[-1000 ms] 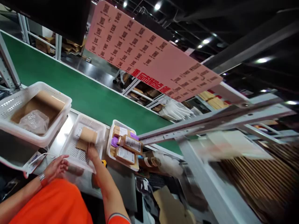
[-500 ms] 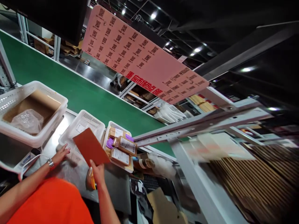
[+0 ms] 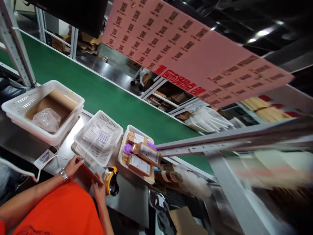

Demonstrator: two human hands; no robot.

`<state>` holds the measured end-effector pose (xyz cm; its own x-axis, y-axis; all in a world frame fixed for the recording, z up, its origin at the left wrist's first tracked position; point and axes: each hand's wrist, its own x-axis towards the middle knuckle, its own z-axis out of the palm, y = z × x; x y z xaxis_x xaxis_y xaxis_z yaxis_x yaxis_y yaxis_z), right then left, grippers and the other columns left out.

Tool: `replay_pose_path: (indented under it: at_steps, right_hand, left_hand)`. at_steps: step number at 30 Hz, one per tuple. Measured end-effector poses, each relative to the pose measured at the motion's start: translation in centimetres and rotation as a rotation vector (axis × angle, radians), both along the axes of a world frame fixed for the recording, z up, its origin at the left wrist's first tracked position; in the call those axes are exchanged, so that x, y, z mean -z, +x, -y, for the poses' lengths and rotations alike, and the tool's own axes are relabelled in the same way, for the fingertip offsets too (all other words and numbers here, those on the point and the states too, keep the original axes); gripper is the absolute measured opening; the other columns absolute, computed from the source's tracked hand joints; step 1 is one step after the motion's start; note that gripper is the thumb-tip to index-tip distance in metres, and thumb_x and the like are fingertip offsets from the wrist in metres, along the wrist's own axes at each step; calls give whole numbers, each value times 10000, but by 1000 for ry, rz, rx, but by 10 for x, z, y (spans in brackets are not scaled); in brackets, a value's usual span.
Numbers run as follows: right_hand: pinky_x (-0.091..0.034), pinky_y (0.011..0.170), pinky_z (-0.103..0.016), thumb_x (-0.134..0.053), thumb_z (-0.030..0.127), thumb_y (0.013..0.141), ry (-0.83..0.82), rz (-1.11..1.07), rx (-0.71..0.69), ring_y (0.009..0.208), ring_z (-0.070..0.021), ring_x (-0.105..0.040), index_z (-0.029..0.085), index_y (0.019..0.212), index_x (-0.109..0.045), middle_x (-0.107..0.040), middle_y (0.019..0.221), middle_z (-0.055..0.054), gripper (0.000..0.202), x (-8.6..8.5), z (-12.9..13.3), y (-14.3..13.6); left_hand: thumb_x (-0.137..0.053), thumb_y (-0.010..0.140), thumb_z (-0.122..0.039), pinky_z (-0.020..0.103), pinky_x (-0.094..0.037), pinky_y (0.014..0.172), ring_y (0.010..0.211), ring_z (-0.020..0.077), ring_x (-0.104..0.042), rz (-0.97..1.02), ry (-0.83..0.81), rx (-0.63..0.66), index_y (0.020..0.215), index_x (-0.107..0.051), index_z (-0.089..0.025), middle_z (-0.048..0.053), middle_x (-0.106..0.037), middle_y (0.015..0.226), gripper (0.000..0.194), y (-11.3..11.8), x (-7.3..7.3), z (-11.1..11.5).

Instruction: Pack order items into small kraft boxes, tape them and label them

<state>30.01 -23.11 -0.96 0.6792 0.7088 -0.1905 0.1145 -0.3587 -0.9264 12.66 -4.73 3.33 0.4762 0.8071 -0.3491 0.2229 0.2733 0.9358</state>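
A flat reddish-brown cardboard piece [image 3: 84, 176] is held low against the front of my orange shirt. My left hand [image 3: 74, 166], with a metal watch on the wrist, pinches its upper left edge. My right hand [image 3: 99, 190] grips the opposite end, fingers partly hidden. Just beside the right hand stands a yellow and black tape dispenser [image 3: 112, 180] on the metal bench. Beyond the hands is a white perforated basket [image 3: 113, 130] with a printed paper slip [image 3: 100, 133] in it.
To the left, stacked white baskets [image 3: 79, 106] hold an open carton [image 3: 61, 98] and clear plastic wrap [image 3: 46, 120]. A right-hand basket [image 3: 121, 148] contains several labelled parcels [image 3: 140, 164]. A green conveyor belt [image 3: 134, 109] runs behind. A pink code board [image 3: 195, 58] hangs overhead, near a metal post [image 3: 234, 192].
The cardboard piece has come down from above the middle basket toward my body. My left hand has moved onto it, joining the right. The view has shifted, uncovering the slip and tape dispenser.
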Motion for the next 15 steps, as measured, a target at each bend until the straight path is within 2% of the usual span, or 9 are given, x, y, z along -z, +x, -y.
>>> replay_pose_path:
  at_steps: [2, 4, 6, 9, 11, 15]
  right_hand:
    - [-633, 1115, -541, -870, 696, 747, 28, -124, 134, 1280, -392, -789, 238, 1227, -851, -853, 1308, -160, 664, -1, 5, -1]
    - [-610, 1143, -515, -854, 728, 789, 43, -184, 192, 1331, -386, -758, 205, 1267, -843, -836, 1364, -173, 709, -6, 8, -2]
    - [-584, 1167, -495, -836, 737, 824, 35, -204, 181, 1343, -381, -744, 194, 1252, -862, -837, 1370, -165, 692, -14, 7, -3]
    - [-553, 1204, -474, -860, 701, 830, 9, -247, 86, 1393, -373, -720, 222, 1265, -882, -834, 1404, -136, 648, -21, 4, -7]
    - [-552, 1210, -473, -871, 686, 816, 17, -306, 110, 1395, -366, -722, 221, 1225, -894, -850, 1373, -125, 619, -20, 0, -8]
    - [-647, 1061, -459, -856, 696, 779, 77, -396, 384, 1198, -335, -808, 192, 1102, -877, -894, 1162, -109, 598, -8, -16, -5]
  left_hand:
    - [-688, 843, -640, 530, -538, 1143, 1147, 366, -740, -23, 6, -44, 1053, -661, -241, 141, -794, 1123, 452, 10, 5, 4]
    - [-671, 857, -583, 514, -540, 1157, 1196, 347, -739, -24, 15, -83, 1081, -648, -236, 142, -793, 1184, 414, 16, 8, 10]
    - [-711, 847, -520, 514, -538, 1179, 1248, 341, -731, -40, 32, -109, 1144, -641, -230, 144, -789, 1258, 421, 17, 10, 17]
    - [-786, 813, -473, 543, -560, 1170, 1262, 355, -733, -77, 63, -123, 1264, -623, -215, 147, -781, 1300, 545, 11, 10, 24]
    - [-793, 815, -465, 552, -572, 1162, 1269, 366, -735, -72, 79, -95, 1337, -602, -200, 165, -772, 1330, 616, 6, 10, 28]
    - [-766, 808, -385, 532, -584, 1163, 1252, 354, -755, -19, 86, 47, 1466, -562, -182, 172, -782, 1344, 718, 1, 9, 37]
